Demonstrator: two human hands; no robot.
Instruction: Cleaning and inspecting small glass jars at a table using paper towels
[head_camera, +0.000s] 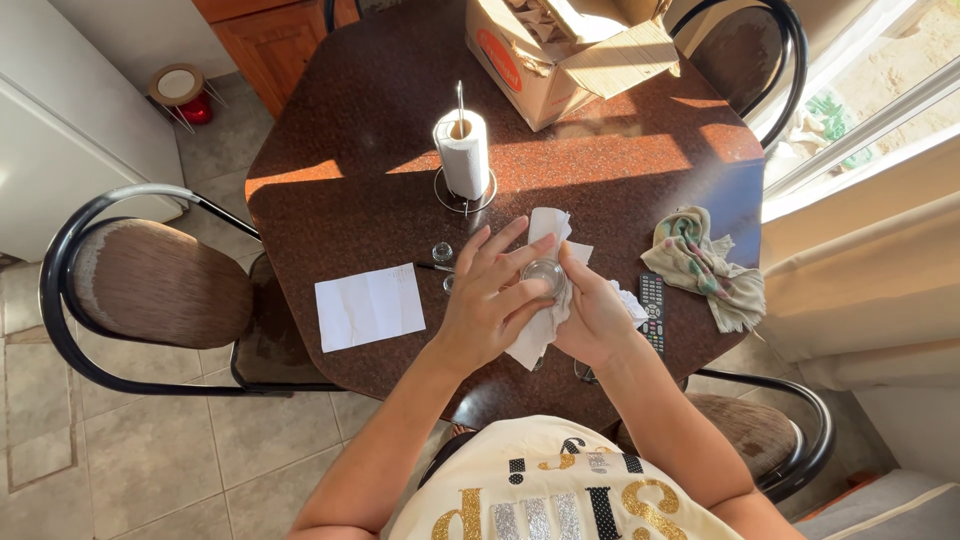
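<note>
Between both hands I hold a small glass (545, 275) over the near edge of the bench (360, 190). My left hand (490, 300) closes around its side; my right hand (592, 315) grips a paper towel (535, 335) against it. To wipe well, I think I should turn the glass slowly and press the paper gently. Further away stand the paper towel roll (465, 152) and a cardboard box (560, 50).
</note>
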